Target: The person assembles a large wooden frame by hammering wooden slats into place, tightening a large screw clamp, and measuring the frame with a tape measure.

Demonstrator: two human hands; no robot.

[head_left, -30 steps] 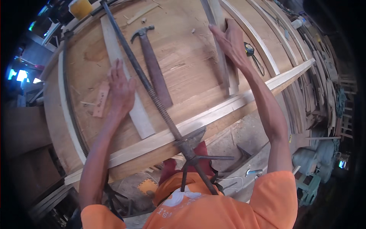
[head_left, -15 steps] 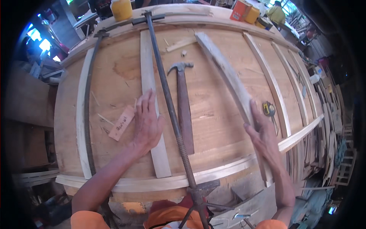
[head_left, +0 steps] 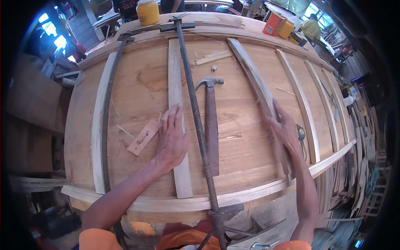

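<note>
My left hand (head_left: 171, 143) lies with its fingers stretched out over a pale wooden slat (head_left: 175, 83) and the panel beside it. Under its fingertips' left side is a small pinkish wood piece (head_left: 142, 138) with handwriting. My right hand (head_left: 284, 127) grips a greyish wooden slat (head_left: 253, 75), its thumb and fingers on opposite sides. That slat's far end touches the back rail, while its near end is close to the front rail (head_left: 250, 194). Between my hands lie a claw hammer (head_left: 211, 125) and a long bar clamp (head_left: 192, 96) spanning the frame.
A second bar clamp (head_left: 109, 87) crosses the left side. Several fixed slats (head_left: 296, 102) run across the plywood panel (head_left: 246, 137) at right, near a tape measure (head_left: 300, 132). Yellow tubs (head_left: 148, 12) and an orange container (head_left: 273, 23) stand along the back. Another person (head_left: 311, 28) is far right.
The view has shifted, so the scene sits lower and farther right. My right hand has moved its slat's near end from over the front rail to inside it. My left hand stays by its slat.
</note>
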